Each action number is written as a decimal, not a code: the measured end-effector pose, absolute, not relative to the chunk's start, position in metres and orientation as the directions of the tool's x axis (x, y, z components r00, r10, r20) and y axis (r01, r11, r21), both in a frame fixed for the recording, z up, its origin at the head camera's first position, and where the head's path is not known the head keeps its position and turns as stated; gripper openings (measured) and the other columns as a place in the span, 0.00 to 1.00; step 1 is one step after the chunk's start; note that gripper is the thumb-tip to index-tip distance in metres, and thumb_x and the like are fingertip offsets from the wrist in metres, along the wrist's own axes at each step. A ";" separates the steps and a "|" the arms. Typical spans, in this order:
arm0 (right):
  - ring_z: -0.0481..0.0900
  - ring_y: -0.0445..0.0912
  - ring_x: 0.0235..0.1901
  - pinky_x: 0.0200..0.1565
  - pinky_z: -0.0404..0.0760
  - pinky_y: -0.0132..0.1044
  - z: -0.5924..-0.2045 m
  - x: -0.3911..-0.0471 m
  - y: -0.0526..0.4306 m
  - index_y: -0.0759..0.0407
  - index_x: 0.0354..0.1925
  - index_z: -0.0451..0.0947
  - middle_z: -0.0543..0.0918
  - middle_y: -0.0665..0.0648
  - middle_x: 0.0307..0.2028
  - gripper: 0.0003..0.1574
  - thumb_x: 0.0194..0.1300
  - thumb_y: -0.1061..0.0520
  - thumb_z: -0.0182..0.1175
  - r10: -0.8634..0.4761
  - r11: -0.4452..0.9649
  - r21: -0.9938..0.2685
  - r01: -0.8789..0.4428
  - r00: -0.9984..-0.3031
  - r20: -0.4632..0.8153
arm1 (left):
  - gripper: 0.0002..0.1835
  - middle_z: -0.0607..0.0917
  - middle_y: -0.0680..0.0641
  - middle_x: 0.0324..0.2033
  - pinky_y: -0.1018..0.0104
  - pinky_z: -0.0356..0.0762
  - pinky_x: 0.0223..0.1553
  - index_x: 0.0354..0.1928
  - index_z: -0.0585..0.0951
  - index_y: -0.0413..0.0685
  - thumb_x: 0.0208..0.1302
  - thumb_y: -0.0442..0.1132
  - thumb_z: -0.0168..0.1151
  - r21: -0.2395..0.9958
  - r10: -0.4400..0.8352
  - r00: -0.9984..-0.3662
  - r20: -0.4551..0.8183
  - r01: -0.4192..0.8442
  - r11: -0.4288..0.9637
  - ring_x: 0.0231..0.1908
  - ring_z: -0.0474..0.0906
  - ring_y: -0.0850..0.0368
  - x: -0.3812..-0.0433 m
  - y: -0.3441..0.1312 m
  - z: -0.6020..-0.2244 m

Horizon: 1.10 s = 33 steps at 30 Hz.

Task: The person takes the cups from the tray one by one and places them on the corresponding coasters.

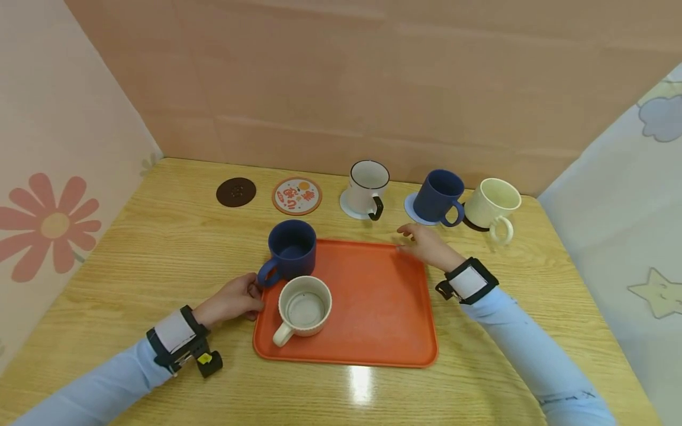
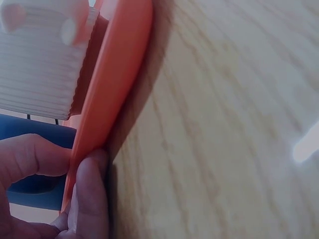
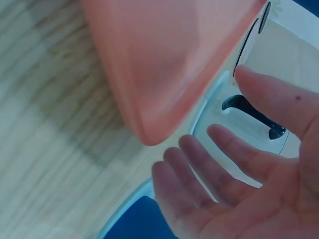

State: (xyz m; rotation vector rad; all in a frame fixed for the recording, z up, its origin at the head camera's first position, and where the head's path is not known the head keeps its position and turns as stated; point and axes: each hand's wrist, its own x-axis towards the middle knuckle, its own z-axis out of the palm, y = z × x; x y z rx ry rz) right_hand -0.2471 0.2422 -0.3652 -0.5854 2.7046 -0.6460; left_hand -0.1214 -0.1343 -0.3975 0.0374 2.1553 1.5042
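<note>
An orange-red tray (image 1: 378,307) lies on the table. A dark blue mug (image 1: 292,251) and a ribbed cream mug (image 1: 305,306) stand at its left side, handles pointing left. My left hand (image 1: 234,300) pinches the tray's left rim between thumb and fingers, beside the blue mug's handle; in the left wrist view the fingers (image 2: 88,194) reach under the rim. My right hand (image 1: 428,245) hovers at the far right corner of the tray, fingers loosely extended and holding nothing. In the right wrist view that hand (image 3: 234,184) is apart from the tray corner (image 3: 149,124).
Along the back stand a white black-rimmed mug (image 1: 367,188), a blue mug (image 1: 438,195) and a pale yellow mug (image 1: 491,204), each on a coaster. A dark brown coaster (image 1: 236,192) and a patterned round coaster (image 1: 296,196) lie at the back left. A wall rises behind.
</note>
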 end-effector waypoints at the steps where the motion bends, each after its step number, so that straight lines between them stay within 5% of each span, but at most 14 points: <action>1: 0.70 0.63 0.49 0.51 0.70 0.54 -0.366 -0.246 0.243 0.74 0.53 0.67 0.73 0.72 0.48 0.29 0.58 0.58 0.60 -0.455 0.817 -0.480 -0.320 -0.869 -0.195 | 0.17 0.72 0.46 0.23 0.66 0.76 0.25 0.40 0.67 0.29 0.45 0.26 0.56 0.883 0.298 -0.871 -0.390 -0.262 0.389 0.22 0.72 0.58 -0.121 -0.134 -0.398; 11: 0.73 0.56 0.37 0.40 0.75 0.46 -0.370 -0.241 0.245 0.73 0.51 0.69 0.77 0.66 0.37 0.24 0.62 0.57 0.56 -0.421 0.849 -0.453 -0.272 -0.866 -0.268 | 0.18 0.72 0.46 0.23 0.64 0.77 0.26 0.41 0.67 0.29 0.45 0.27 0.57 0.878 0.289 -0.872 -0.396 -0.268 0.397 0.22 0.72 0.57 -0.120 -0.133 -0.398; 23: 0.73 0.55 0.34 0.39 0.74 0.46 -0.380 -0.248 0.255 0.72 0.40 0.74 0.78 0.65 0.33 0.11 0.57 0.69 0.53 -0.442 0.830 -0.467 -0.305 -0.870 -0.218 | 0.20 0.74 0.44 0.26 0.62 0.80 0.28 0.44 0.66 0.26 0.48 0.27 0.57 0.883 0.307 -0.852 -0.425 -0.315 0.349 0.24 0.77 0.57 -0.122 -0.135 -0.395; 33: 0.73 0.54 0.32 0.37 0.73 0.43 -0.380 -0.252 0.258 0.70 0.37 0.74 0.77 0.63 0.31 0.08 0.57 0.70 0.53 -0.455 0.814 -0.495 -0.305 -0.864 -0.214 | 0.21 0.77 0.43 0.29 0.63 0.79 0.32 0.44 0.68 0.26 0.50 0.31 0.61 0.877 0.342 -0.845 -0.411 -0.263 0.403 0.28 0.77 0.56 -0.123 -0.140 -0.384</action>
